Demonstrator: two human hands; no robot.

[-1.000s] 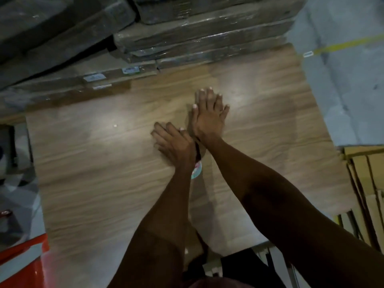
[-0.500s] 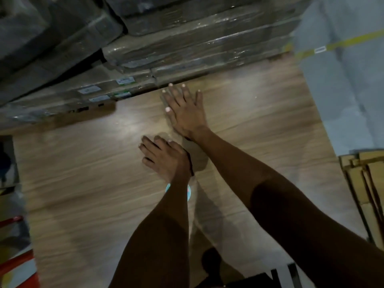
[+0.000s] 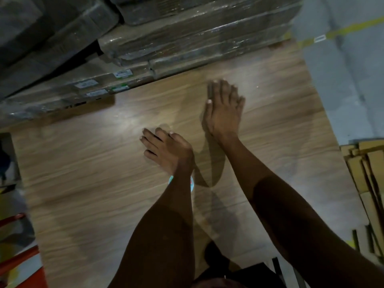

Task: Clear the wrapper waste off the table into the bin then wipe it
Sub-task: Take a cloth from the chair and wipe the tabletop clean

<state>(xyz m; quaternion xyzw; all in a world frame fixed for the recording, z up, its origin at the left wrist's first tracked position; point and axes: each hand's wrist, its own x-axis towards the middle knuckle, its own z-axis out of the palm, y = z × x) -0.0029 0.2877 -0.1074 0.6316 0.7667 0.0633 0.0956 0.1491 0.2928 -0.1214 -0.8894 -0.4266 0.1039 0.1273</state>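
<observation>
Here both flat: left hand [image 3: 168,151] over wrapper [image 3: 192,182] on table [image 3: 83,183], right hand [image 3: 223,113] beyond.

Wood-grain table [image 3: 87,183] (wrapped boxes [image 3: 187,44] behind)

Two hands [image 3: 223,110], one table [image 3: 83,173], one sticker [image 3: 191,182], perhaps four labels [image 3: 123,73].

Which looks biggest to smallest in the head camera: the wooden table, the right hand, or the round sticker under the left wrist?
1. Wooden table.
2. Right hand.
3. Round sticker, though the left wrist hides most of it.
</observation>
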